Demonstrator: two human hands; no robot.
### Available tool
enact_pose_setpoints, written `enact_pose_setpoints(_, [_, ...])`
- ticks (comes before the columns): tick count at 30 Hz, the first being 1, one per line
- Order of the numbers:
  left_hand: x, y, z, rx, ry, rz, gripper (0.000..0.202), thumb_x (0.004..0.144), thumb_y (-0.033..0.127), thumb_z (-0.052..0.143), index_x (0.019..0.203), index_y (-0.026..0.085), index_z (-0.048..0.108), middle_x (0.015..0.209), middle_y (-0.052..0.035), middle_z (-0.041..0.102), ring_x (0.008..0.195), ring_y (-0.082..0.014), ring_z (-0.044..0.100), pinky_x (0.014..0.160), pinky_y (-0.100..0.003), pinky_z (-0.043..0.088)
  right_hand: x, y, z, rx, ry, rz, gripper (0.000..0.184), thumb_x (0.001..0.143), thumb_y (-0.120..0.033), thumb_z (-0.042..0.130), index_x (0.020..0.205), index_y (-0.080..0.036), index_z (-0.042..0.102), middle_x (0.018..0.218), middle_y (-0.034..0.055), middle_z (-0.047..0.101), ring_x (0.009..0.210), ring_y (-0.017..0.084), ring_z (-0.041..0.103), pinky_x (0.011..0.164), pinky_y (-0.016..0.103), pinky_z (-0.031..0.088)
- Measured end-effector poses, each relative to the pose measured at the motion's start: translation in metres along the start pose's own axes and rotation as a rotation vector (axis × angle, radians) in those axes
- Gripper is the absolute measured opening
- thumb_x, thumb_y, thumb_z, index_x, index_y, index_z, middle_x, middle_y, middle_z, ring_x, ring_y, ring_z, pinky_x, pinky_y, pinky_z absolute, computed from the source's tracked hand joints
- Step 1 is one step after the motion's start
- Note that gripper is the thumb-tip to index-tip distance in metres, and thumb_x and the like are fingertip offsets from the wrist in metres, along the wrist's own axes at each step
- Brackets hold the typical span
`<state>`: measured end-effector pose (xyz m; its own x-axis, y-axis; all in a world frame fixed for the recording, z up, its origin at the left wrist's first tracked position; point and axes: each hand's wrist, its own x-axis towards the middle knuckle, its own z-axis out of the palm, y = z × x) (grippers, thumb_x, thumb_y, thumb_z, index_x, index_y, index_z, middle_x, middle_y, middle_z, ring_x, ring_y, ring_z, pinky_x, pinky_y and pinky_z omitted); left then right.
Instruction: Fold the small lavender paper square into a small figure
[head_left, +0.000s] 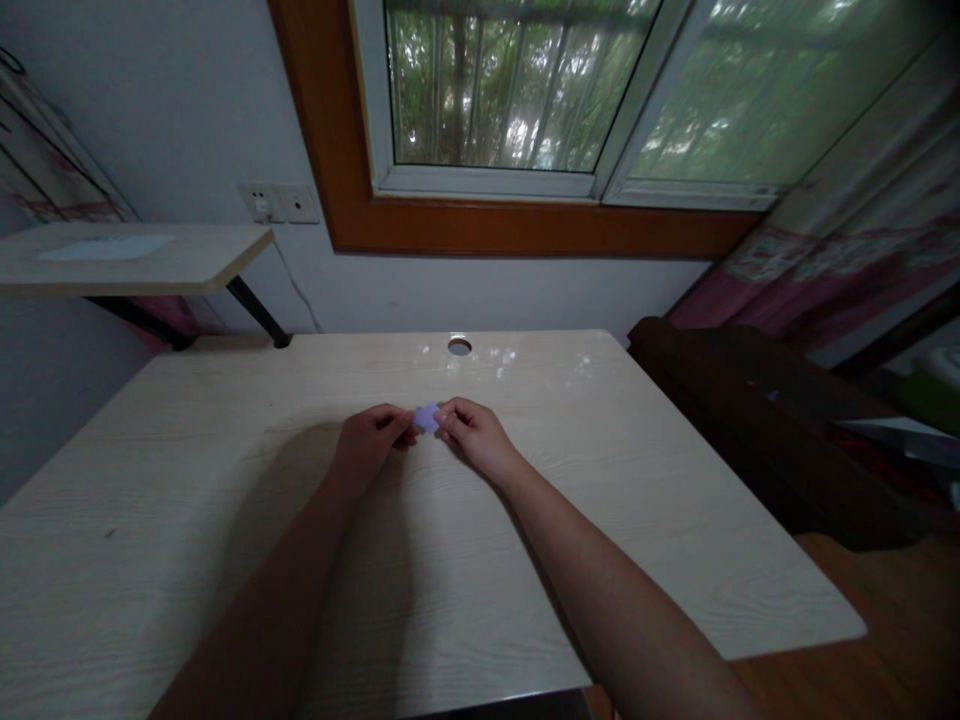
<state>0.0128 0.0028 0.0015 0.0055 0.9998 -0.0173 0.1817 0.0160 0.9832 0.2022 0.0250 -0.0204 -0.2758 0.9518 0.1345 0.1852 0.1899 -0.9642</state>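
Note:
Between my two hands is a small piece of light purple paper [427, 418], held just over the desk [637, 480] near its middle. It looks folded, but its exact shape is too small to make out. My left hand [369, 440] pinches the paper's left side between thumb and forefinger. On the opposite side, my right hand [477, 434] grips the right edge with thumb and fingertips. Both forearms reach forward over the pale wood-grain top, and a shadow falls beside the left one.
A round cable hole [460, 346] sits at the desk's back edge. At the left, a raised shelf [225, 262] stands on black legs and bears a pale sheet [109, 247]. A white cord [296, 285] hangs from the wall socket [262, 203]. Dark brown furniture [750, 430] stands right.

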Motion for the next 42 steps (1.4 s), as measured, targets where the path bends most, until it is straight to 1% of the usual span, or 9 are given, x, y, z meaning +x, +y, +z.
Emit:
enact_pose_setpoints(2, [0.001, -0.001, -0.003, -0.004, 0.028, 0.005, 0.027, 0.079, 0.042, 0.067, 0.076, 0.015, 0.072, 0.07, -0.005, 0.073, 0.06, -0.0153, 0.066, 0.062, -0.027, 0.056, 0.001, 0.0, 0.0, 0.018, 0.013, 0.011, 0.028, 0.087, -0.044, 0.058, 0.077, -0.019, 0.062, 0.064, -0.0005, 0.058, 0.058, 0.012, 0.046, 0.056, 0.024, 0.035])
enact_pose_setpoints(8, [0.008, -0.009, -0.018, -0.055, 0.211, 0.022, 0.028, 0.078, 0.042, 0.067, 0.08, 0.015, 0.07, 0.069, -0.0038, 0.07, 0.06, -0.0146, 0.064, 0.059, -0.026, 0.054, 0.005, 0.005, -0.002, 0.149, 0.095, 0.057, 0.031, 0.084, -0.049, 0.059, 0.075, -0.019, 0.058, 0.059, -0.0024, 0.053, 0.053, 0.012, 0.044, 0.052, 0.024, 0.033])
enact_pose_setpoints(11, [0.006, -0.007, -0.015, -0.106, 0.154, 0.042, 0.029, 0.079, 0.044, 0.064, 0.078, 0.015, 0.066, 0.07, -0.0035, 0.068, 0.062, -0.0141, 0.064, 0.058, -0.025, 0.054, 0.005, 0.008, -0.002, 0.154, 0.085, 0.048, 0.029, 0.084, -0.047, 0.06, 0.076, -0.019, 0.059, 0.059, -0.0028, 0.053, 0.053, 0.011, 0.043, 0.052, 0.024, 0.032])
enact_pose_setpoints(13, [0.004, -0.003, -0.01, -0.13, 0.058, 0.063, 0.031, 0.081, 0.045, 0.062, 0.086, 0.015, 0.065, 0.076, -0.0044, 0.069, 0.067, -0.0157, 0.065, 0.057, -0.026, 0.054, 0.005, 0.009, -0.002, 0.135, 0.082, 0.035, 0.029, 0.086, -0.046, 0.059, 0.077, -0.019, 0.059, 0.059, -0.0029, 0.053, 0.054, 0.011, 0.044, 0.053, 0.024, 0.032])
enact_pose_setpoints(16, [0.001, 0.0, -0.003, -0.081, -0.063, 0.048, 0.037, 0.079, 0.048, 0.065, 0.098, 0.016, 0.064, 0.073, -0.0033, 0.069, 0.061, -0.0156, 0.064, 0.057, -0.027, 0.054, 0.003, 0.008, -0.002, 0.071, 0.054, 0.005, 0.029, 0.087, -0.046, 0.057, 0.08, -0.018, 0.062, 0.061, -0.0027, 0.054, 0.056, 0.011, 0.045, 0.056, 0.024, 0.034])
enact_pose_setpoints(21, [0.0, -0.001, -0.001, 0.086, -0.208, 0.034, 0.03, 0.079, 0.046, 0.067, 0.078, 0.016, 0.067, 0.065, -0.0026, 0.068, 0.056, -0.0142, 0.062, 0.058, -0.025, 0.051, -0.002, -0.001, -0.001, -0.017, -0.041, -0.03, 0.031, 0.088, -0.047, 0.057, 0.08, -0.018, 0.063, 0.066, -0.0012, 0.059, 0.06, 0.012, 0.049, 0.06, 0.024, 0.038])
enact_pose_setpoints(28, [-0.002, 0.0, -0.002, 0.075, -0.251, 0.006, 0.027, 0.081, 0.042, 0.065, 0.071, 0.017, 0.066, 0.062, -0.0028, 0.069, 0.051, -0.0133, 0.06, 0.053, -0.024, 0.048, -0.005, -0.007, -0.001, -0.045, -0.078, -0.039, 0.031, 0.089, -0.046, 0.056, 0.078, -0.018, 0.062, 0.066, -0.0004, 0.059, 0.059, 0.012, 0.049, 0.058, 0.024, 0.037])
enact_pose_setpoints(35, [-0.002, -0.002, -0.001, 0.025, -0.252, 0.001, 0.033, 0.085, 0.046, 0.06, 0.075, 0.016, 0.068, 0.066, -0.0055, 0.071, 0.054, -0.0138, 0.063, 0.055, -0.025, 0.051, -0.003, -0.002, 0.0, 0.015, -0.044, -0.015, 0.031, 0.088, -0.048, 0.056, 0.079, -0.019, 0.061, 0.066, -0.0009, 0.059, 0.059, 0.012, 0.049, 0.06, 0.025, 0.039])
enact_pose_setpoints(42, [0.0, -0.004, -0.002, -0.05, -0.153, 0.047, 0.033, 0.087, 0.046, 0.057, 0.082, 0.015, 0.067, 0.08, -0.0089, 0.075, 0.062, -0.016, 0.068, 0.057, -0.026, 0.053, 0.0, 0.002, 0.001, 0.114, 0.013, 0.009, 0.031, 0.086, -0.047, 0.058, 0.077, -0.019, 0.06, 0.062, -0.0019, 0.056, 0.057, 0.012, 0.047, 0.058, 0.025, 0.037])
